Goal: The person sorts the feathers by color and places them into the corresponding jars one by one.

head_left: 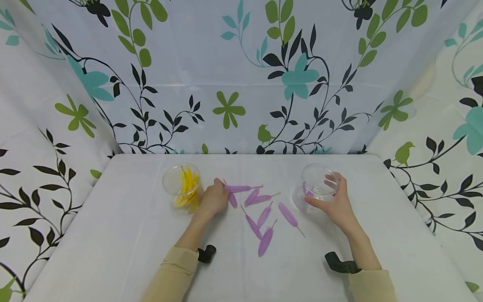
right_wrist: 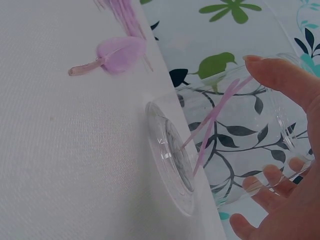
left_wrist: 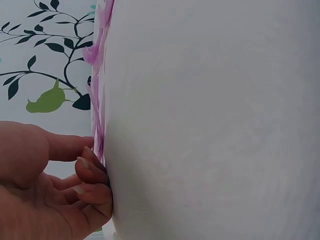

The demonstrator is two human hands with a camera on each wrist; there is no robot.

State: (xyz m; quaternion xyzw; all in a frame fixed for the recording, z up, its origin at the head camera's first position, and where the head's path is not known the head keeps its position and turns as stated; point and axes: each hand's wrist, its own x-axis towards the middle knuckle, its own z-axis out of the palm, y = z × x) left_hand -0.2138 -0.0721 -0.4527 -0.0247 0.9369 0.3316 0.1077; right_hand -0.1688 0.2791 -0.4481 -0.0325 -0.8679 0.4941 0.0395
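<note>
At the left end of the scattered purple feathers (head_left: 266,241), my left hand (head_left: 215,199) is low against the table. Its thumb and curled fingers pinch the end of a purple feather (left_wrist: 100,90), seen edge-on in the left wrist view. My right hand (head_left: 341,205) grips a clear cup (head_left: 302,203) from its right side, thumb in front and fingers behind. The cup stands upright on the table with a few purple feathers (right_wrist: 215,120) leaning inside it. Just left of my left hand stands another clear cup (head_left: 168,184) with yellow feathers (head_left: 188,188) in it.
A white cloth covers the table (head_left: 124,235). Several loose purple feathers lie between the two cups, one of them (head_left: 288,214) close to the right cup. Behind and at both sides hangs a leaf-patterned curtain (head_left: 170,92).
</note>
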